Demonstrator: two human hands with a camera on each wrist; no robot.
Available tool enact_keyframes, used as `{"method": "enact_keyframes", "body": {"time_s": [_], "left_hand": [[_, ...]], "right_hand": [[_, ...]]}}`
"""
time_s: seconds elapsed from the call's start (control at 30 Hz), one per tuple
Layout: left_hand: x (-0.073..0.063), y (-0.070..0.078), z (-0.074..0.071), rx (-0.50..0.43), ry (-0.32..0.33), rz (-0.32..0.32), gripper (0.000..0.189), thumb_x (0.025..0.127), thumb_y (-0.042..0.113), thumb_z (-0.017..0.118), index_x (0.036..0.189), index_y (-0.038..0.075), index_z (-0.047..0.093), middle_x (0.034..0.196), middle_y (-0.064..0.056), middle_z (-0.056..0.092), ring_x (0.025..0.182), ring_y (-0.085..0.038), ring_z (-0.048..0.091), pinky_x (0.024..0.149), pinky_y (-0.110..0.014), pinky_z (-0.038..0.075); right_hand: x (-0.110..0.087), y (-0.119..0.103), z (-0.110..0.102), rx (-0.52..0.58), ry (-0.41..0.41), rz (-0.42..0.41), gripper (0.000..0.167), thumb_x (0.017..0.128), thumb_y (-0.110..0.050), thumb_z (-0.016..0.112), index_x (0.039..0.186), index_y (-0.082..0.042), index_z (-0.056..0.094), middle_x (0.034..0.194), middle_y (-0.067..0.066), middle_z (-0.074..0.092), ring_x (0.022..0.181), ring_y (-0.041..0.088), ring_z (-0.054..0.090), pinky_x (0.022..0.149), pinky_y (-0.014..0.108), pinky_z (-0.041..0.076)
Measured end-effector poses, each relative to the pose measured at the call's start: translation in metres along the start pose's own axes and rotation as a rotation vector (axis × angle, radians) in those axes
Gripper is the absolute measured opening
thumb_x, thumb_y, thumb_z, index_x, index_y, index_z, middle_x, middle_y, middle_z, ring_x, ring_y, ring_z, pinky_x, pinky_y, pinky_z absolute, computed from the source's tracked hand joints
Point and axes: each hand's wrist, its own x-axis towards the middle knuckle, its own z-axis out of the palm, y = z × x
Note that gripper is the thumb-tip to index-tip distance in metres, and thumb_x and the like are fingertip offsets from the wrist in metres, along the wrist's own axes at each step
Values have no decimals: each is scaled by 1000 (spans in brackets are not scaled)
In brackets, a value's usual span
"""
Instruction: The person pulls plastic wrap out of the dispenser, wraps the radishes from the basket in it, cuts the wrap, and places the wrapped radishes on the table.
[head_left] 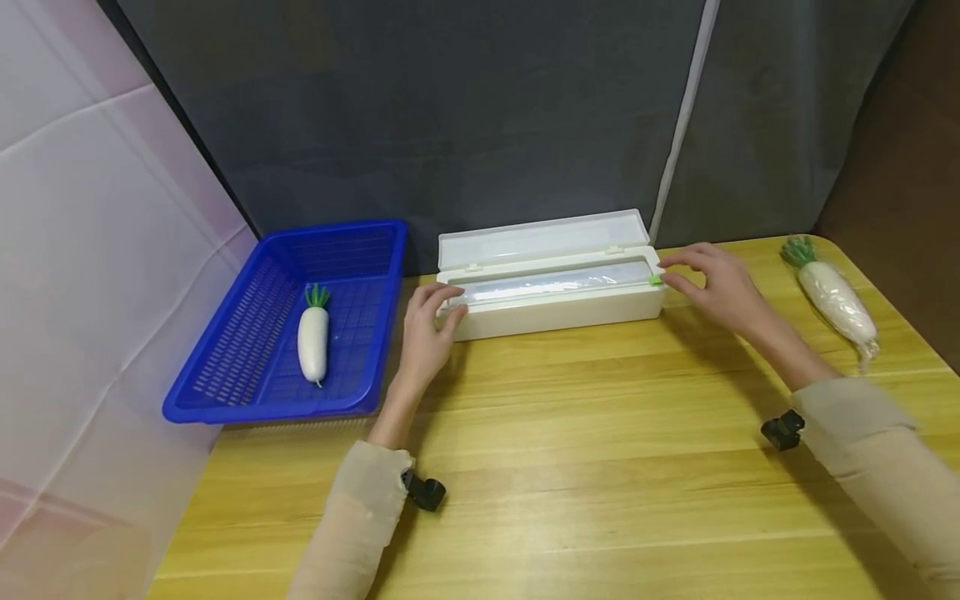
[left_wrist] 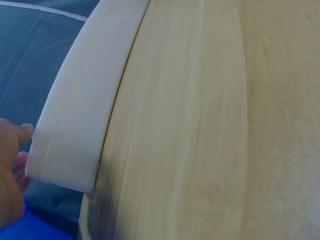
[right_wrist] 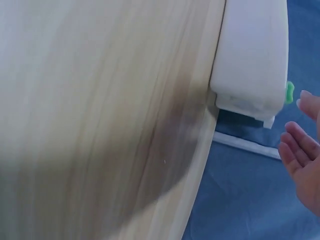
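Observation:
A white cling film dispenser box [head_left: 558, 312] lies on the table with its lid [head_left: 543, 239] raised at the back. Inside it shows a roll of clear cling film [head_left: 555, 283]. A small green slider [head_left: 656, 280] sits at its right end. My left hand [head_left: 426, 329] is at the left end of the box, thumb and fingers parted at its edge; in the left wrist view the thumb is right at the box's corner. My right hand [head_left: 716, 287] hovers by the right end, fingers spread around the slider with nothing between them.
A blue plastic basket [head_left: 367, 367] stands on the left, holding a white radish [head_left: 312, 342] with a green top. Toward the right edge of the wooden table [head_left: 570, 467] lies another white radish [head_left: 836, 302], wrapped in film. A dark curtain [head_left: 450, 108] hangs behind the box.

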Motion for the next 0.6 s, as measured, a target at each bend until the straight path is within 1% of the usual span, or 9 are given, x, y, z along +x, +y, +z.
{"method": "enact_keyframes", "body": {"time_s": [0.2, 0.37, 0.6], "left_hand": [[1, -1, 1, 22, -7, -5, 17, 91, 5, 74, 106, -2, 73, 122, -22, 59, 120, -40, 49, 105, -51, 37], [2, -1, 1, 33, -10, -9, 13, 90, 4, 74, 101, -3, 74, 119, -22, 59, 119, -41, 49, 104, -51, 37], [4, 0, 1, 53, -5, -19, 10, 90, 6, 76, 95, -3, 74, 115, -21, 60, 115, -40, 50, 102, -50, 37]], "right_hand": [[3, -1, 12, 37, -14, -10, 18, 92, -8, 74, 109, -2, 74, 119, 22, 64, 116, 41, 55, 101, 59, 41], [5, 1, 21, 53, 5, -27, 14, 91, -6, 75, 105, -2, 76, 117, 21, 64, 116, 40, 55, 101, 58, 41], [7, -2, 27, 54, 17, -15, 13, 90, -7, 75, 102, 0, 76, 115, 20, 64, 117, 39, 54, 103, 57, 40]]}}
